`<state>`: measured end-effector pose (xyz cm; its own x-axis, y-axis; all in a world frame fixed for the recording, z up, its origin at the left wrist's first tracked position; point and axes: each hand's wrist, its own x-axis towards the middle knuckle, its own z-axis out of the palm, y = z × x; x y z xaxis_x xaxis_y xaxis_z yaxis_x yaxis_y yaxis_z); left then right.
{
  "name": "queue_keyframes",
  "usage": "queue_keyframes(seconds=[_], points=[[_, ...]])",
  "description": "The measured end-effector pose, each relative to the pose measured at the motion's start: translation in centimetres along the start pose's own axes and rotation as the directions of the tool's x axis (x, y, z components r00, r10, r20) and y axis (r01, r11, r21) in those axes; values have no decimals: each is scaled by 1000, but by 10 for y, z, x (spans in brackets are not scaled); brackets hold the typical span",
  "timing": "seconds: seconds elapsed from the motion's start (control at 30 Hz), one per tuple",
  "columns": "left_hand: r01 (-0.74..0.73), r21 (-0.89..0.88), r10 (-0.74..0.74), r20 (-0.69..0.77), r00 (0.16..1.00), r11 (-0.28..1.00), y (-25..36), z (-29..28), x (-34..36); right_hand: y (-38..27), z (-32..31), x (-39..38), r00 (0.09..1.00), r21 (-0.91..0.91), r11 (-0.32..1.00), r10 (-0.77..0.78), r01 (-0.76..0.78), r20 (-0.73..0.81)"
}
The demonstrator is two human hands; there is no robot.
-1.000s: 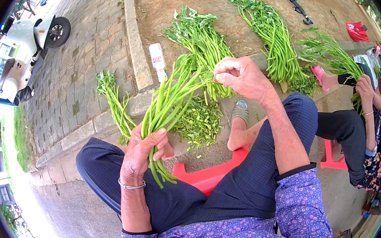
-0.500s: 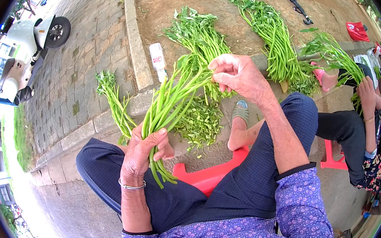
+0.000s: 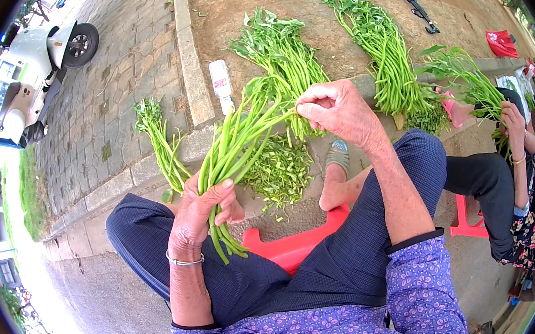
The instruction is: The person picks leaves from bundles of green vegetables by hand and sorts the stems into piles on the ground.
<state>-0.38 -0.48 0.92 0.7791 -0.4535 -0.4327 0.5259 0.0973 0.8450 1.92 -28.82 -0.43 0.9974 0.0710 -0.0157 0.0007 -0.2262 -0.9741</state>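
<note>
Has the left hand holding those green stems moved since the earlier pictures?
No. The left hand is in the same place, up and left of the red stool in the picture, still gripping the green stems.

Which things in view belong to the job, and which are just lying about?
Likely in the job:
held green stems
left hand, gripping them
right hand, pinching their far end
leafy bundles
heap of green pieces

Just there:
white bottle
red bag
parked scooter

Five leafy bunches (image 3: 234, 144), two chopped heaps (image 3: 279, 174), two stools (image 3: 302, 242), one bottle (image 3: 221, 79)
</note>
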Motion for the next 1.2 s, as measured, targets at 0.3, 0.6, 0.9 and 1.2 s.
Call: queue_keyframes(seconds=[0.3, 0.6, 0.9, 1.2], points=[[-18, -7, 19, 5, 1000, 1000, 0, -1, -1, 17, 2, 7, 972, -59, 997, -52, 39, -228], [-11, -20, 12, 5, 1000, 1000, 2, 0, -2, 14, -1, 9, 988, 74, 988, -131, 136, -78], [-1, 3, 1, 14, 1000, 1000, 1, 2, -2, 6, -1, 6, 965, -202, 944, -263, 260, 13], [11, 21, -11, 6, 1000, 1000, 1, 4, 0, 7, 12, 4, 966, -286, 942, -221, 175, -136]])
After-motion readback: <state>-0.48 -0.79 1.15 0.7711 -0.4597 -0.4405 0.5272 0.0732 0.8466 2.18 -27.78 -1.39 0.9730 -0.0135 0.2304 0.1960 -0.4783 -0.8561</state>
